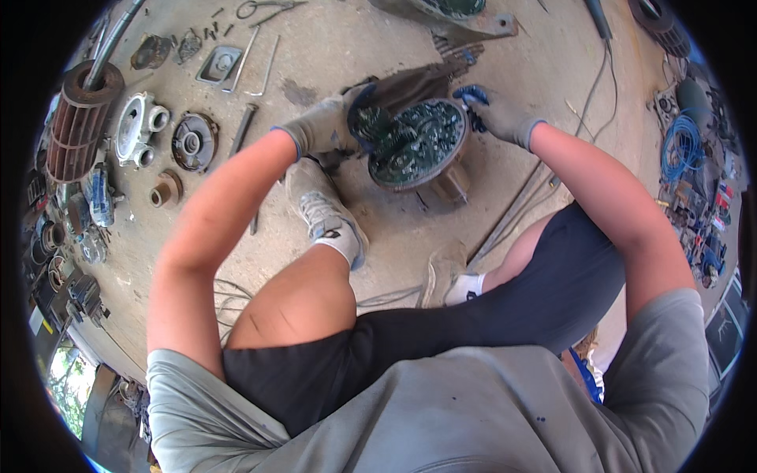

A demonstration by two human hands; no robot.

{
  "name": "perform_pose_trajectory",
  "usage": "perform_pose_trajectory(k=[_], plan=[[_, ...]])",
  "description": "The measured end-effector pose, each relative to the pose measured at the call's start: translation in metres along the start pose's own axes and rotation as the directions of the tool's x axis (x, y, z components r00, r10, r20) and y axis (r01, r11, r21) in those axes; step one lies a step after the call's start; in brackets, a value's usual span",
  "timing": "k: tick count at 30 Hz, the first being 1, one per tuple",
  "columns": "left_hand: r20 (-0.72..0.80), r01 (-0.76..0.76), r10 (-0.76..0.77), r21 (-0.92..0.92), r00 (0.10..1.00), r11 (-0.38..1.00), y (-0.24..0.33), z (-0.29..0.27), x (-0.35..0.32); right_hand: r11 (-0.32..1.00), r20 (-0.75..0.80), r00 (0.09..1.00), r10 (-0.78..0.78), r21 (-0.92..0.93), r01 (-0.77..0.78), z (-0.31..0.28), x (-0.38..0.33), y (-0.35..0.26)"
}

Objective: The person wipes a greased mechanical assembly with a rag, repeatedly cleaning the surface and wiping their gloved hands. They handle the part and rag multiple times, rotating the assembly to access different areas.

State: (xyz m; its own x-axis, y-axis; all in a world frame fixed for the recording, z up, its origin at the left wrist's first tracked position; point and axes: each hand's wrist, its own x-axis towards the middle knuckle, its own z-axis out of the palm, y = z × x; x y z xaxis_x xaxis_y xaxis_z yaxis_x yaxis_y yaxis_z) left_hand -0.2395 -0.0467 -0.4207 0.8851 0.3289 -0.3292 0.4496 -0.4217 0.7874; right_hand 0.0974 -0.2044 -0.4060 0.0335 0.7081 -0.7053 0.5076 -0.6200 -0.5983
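A round metal housing [453, 169] stands on the floor between my feet, its open top tilted toward me. Glossy dark green grease [426, 146] coats the ridged inside. My left hand [323, 124], in a grey glove with dark fingers, curls round a green-coated part [371, 126] at the housing's left side; its exact shape is hidden by the coating. My right hand [502, 117], gloved the same way, has its fingers bent at the housing's right rim. A dark rag [414, 85] lies just behind the housing.
On the left are a pale casting [138, 130], a round end cover [194, 142], a bushing [166, 189], a metal tray [219, 65] and a rusty slotted cylinder [83, 118]. A long bar [505, 213] and cables lie right. A large metal piece [449, 20] stands at the back.
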Motion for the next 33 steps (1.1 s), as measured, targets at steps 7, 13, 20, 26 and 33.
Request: perform_pose_trajectory(k=[7,13,20,26,33], plan=[[-0.267,0.005,-0.002,0.009,0.964,1.0,0.066,-0.019,-0.001,0.994,-0.088,0.996,0.015,0.107,-0.005,-0.001,0.015,0.016],[0.076,-0.533,0.538,0.305,0.84,0.789,0.154,-0.001,-0.018,0.977,-0.135,0.975,-0.176,-0.143,0.156,-0.004,0.016,0.027],[0.905,-0.885,0.364,0.027,0.219,0.464,0.198,0.081,0.015,0.982,-0.436,0.884,-0.167,0.002,0.186,0.025,0.016,0.047],[0.985,-0.913,0.17,-0.066,0.003,0.403,0.17,0.081,0.044,0.838,-0.55,0.828,0.112,0.5,0.219,0.057,-0.048,0.106],[0.985,-0.945,0.005,-0.164,-0.17,0.284,0.18,0.083,0.052,0.727,-0.538,0.724,0.431,0.682,0.074,0.128,-0.213,0.18]])
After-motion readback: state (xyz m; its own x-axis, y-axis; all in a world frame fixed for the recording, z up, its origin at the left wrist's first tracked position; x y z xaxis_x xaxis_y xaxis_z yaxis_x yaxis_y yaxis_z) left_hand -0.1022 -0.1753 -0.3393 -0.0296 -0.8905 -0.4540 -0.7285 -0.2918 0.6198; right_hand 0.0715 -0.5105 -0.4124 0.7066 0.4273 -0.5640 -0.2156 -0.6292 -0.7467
